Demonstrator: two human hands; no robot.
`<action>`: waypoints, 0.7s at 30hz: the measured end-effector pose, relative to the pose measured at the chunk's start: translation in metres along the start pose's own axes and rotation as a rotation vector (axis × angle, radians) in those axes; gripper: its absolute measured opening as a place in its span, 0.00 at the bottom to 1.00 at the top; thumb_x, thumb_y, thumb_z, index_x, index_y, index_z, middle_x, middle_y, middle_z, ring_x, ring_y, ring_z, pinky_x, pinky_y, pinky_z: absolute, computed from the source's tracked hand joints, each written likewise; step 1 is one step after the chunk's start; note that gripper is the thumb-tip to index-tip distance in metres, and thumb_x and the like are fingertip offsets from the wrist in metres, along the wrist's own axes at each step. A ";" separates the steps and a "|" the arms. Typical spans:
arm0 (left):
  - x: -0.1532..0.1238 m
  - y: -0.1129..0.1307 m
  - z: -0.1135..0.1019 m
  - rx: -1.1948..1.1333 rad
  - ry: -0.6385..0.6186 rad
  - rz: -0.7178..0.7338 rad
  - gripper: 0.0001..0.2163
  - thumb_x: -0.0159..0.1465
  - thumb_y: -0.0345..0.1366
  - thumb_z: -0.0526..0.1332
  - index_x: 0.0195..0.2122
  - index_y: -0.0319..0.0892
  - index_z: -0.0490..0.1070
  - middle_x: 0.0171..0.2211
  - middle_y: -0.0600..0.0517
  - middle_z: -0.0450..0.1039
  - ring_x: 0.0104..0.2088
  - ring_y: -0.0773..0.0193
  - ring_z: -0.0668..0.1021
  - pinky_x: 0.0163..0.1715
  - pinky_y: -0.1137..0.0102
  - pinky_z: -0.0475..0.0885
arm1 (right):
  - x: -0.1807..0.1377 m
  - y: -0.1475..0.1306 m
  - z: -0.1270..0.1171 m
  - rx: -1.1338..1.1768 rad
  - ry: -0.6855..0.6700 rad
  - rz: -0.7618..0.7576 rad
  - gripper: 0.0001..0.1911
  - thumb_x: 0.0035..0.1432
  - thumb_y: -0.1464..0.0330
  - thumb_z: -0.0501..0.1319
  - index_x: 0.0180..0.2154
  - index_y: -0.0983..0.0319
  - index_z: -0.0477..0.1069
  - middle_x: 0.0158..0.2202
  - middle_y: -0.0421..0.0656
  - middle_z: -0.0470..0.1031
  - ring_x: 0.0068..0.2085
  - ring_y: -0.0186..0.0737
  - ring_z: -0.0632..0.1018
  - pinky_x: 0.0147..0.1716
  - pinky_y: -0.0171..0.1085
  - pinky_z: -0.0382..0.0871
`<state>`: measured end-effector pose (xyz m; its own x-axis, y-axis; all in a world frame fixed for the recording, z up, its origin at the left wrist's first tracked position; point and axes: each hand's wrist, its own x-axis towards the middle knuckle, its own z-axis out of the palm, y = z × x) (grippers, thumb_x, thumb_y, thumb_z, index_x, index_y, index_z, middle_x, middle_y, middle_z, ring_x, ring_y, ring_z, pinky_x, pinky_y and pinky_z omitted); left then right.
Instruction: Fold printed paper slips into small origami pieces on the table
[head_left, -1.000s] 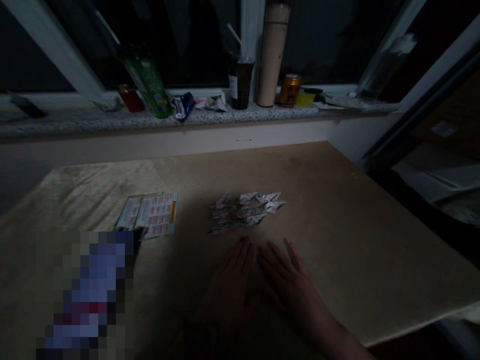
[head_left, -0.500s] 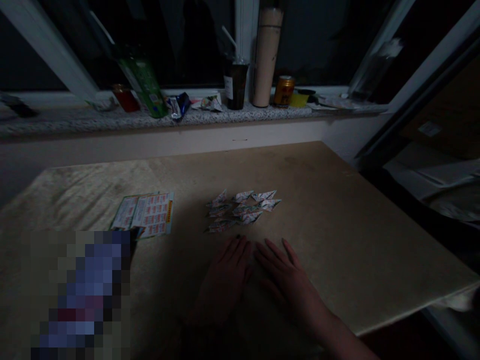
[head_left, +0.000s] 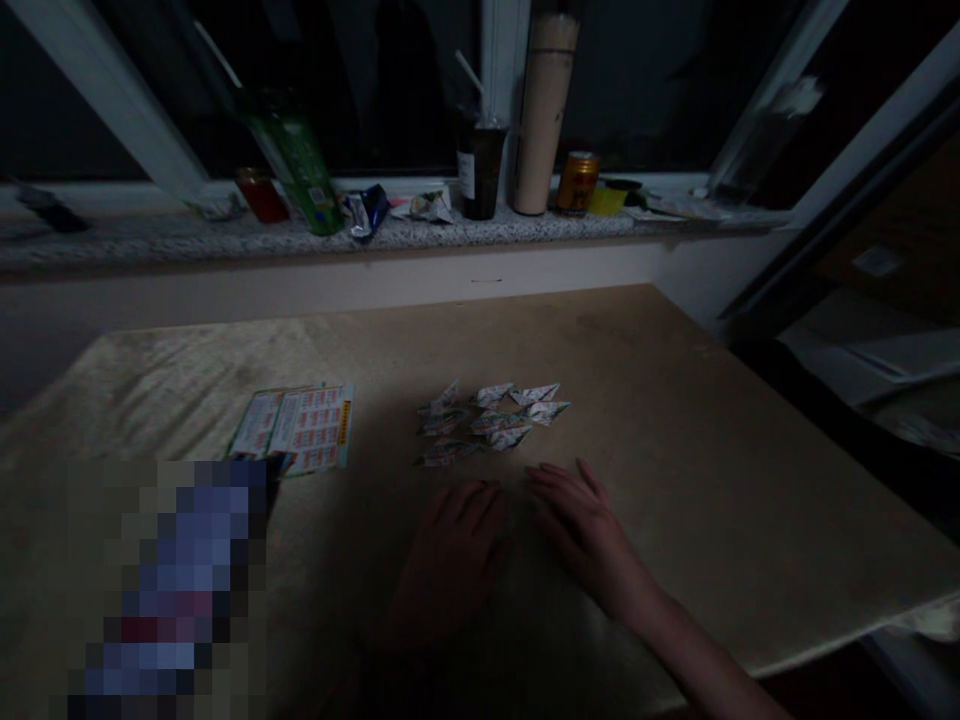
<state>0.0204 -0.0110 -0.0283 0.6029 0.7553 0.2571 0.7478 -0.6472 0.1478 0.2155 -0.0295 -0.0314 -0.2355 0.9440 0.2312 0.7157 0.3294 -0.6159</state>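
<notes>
The scene is dim. My left hand (head_left: 448, 555) and my right hand (head_left: 581, 525) lie palm down side by side on a tan tabletop (head_left: 675, 420), fingers stretched forward. Neither hand holds anything that I can see. Just beyond the fingertips lies a small pile of several folded paper pieces (head_left: 491, 422), printed white with coloured marks. My right fingertips are nearest to the pile, a short gap away. Whether anything lies under my palms is hidden.
A printed paper sheet (head_left: 298, 428) lies flat at the left of the table. A blurred-out patch (head_left: 169, 590) covers the near left. The stone window sill (head_left: 420, 235) holds a green bottle (head_left: 296, 165), dark cup (head_left: 480, 165), tall beige tube (head_left: 544, 110), can (head_left: 577, 182) and wrappers.
My right hand has slid forward and a little right, closer to the paper pile, and its fingers look slightly more bent. My left hand has hardly moved. The pile is unchanged.
</notes>
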 end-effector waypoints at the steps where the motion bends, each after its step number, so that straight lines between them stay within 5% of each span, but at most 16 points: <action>1: 0.000 -0.001 -0.001 -0.010 -0.002 -0.004 0.15 0.67 0.39 0.50 0.52 0.43 0.67 0.50 0.50 0.72 0.50 0.58 0.69 0.51 0.60 0.59 | 0.002 0.002 0.001 0.017 0.020 0.009 0.13 0.62 0.68 0.53 0.49 0.57 0.67 0.51 0.45 0.72 0.55 0.45 0.68 0.59 0.57 0.45; 11: -0.001 -0.004 0.001 -0.080 -0.068 -0.027 0.16 0.63 0.40 0.57 0.51 0.43 0.67 0.50 0.49 0.71 0.46 0.55 0.72 0.45 0.59 0.66 | 0.002 0.008 0.005 0.054 0.068 -0.009 0.11 0.62 0.69 0.54 0.47 0.56 0.67 0.48 0.44 0.72 0.52 0.43 0.70 0.58 0.54 0.49; 21: 0.002 -0.004 -0.001 -0.148 -0.076 0.029 0.17 0.65 0.32 0.51 0.55 0.38 0.60 0.51 0.45 0.69 0.47 0.56 0.71 0.47 0.61 0.70 | 0.003 0.006 0.006 0.014 0.056 -0.042 0.11 0.62 0.70 0.54 0.46 0.57 0.67 0.47 0.44 0.73 0.52 0.43 0.70 0.57 0.53 0.51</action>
<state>0.0183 -0.0065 -0.0273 0.6468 0.7382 0.1915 0.6842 -0.6726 0.2819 0.2155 -0.0248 -0.0392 -0.2280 0.9268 0.2983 0.6965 0.3693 -0.6152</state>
